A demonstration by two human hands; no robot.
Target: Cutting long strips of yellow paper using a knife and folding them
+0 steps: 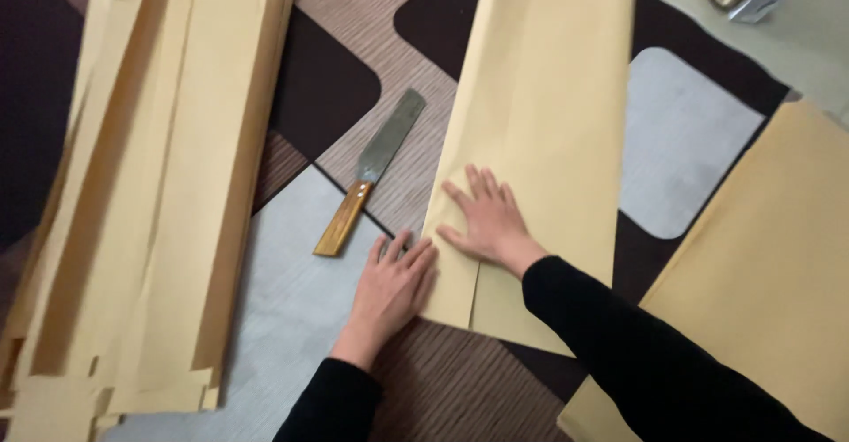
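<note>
Paper [539,133], folded, lies mid-frame on the floor [292,309]; your right hand [486,221] presses flat on it, your left hand [393,283] rests open at its lower-left edge. You seem mid-crease; next, firm pressure along that fold. Knife [371,172] lies just left.

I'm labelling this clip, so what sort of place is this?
Probably a home floor used for handwork, not a workshop bench. A patterned carpet lies under everything, folded tan paper is pressed flat by both hands, and a stack and a knife lie beside.
</note>
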